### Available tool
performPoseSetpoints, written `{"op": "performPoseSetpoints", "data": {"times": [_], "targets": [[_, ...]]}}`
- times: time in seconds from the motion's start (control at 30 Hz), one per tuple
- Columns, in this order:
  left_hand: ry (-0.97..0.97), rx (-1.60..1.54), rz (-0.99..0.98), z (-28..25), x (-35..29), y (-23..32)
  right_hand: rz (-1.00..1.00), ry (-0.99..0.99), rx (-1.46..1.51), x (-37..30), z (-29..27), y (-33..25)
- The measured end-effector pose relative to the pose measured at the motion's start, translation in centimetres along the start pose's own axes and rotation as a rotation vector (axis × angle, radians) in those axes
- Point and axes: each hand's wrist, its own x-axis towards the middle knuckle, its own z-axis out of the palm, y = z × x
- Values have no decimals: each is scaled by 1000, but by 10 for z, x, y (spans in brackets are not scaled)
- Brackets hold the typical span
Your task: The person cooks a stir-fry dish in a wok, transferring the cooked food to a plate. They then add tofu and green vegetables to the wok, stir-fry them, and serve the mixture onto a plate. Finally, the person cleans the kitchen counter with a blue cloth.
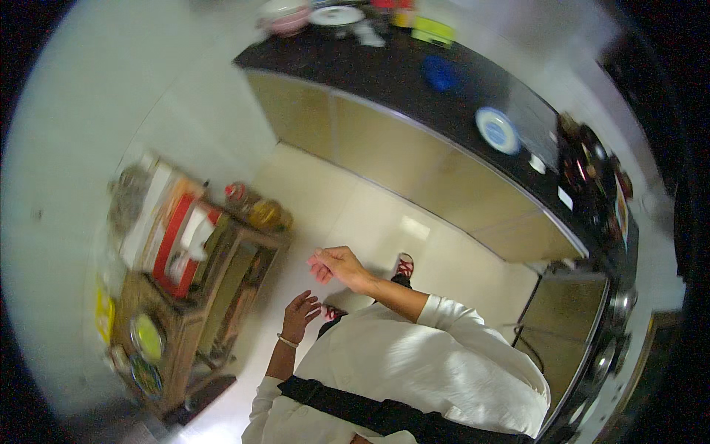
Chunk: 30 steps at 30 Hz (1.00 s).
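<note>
My left hand (300, 316), with a pale bracelet at the wrist, hangs in the air over the floor, its fingers loosely bent and apart. Nothing shows in it. Just above and to its right is my right hand (338, 268), half curled with the fingertips turned toward the left; I see no object in it. Neither hand touches anything. Nearest to them on the left stands a wooden cabinet (191, 325), carrying a red and white box (174, 244) and a jar with yellowish contents (265, 214).
A dark countertop (399, 70) curves along the far side and right. On it are a blue-and-white plate (498, 131), a blue item (441, 72), a lime-green box (433, 32) and a white lid-like disc (336, 15). Dark cookware (592, 166) crowds the right end. A green-yellow dish (148, 337) rests on the cabinet.
</note>
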Motion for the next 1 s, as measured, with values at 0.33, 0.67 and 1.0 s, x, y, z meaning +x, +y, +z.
{"op": "performPoseSetpoints", "data": {"times": [0.33,0.67,1.0], "targets": [[-282,312,-125,275,185,-31,-304,686,105,-169,-319,-83],[-633,501,-413,494,249,-80,-859,1547,262,-371,-542,-157],[-1193,908,-228,627,286,-104,-1284,1699,89,-429,-644,-231]]}}
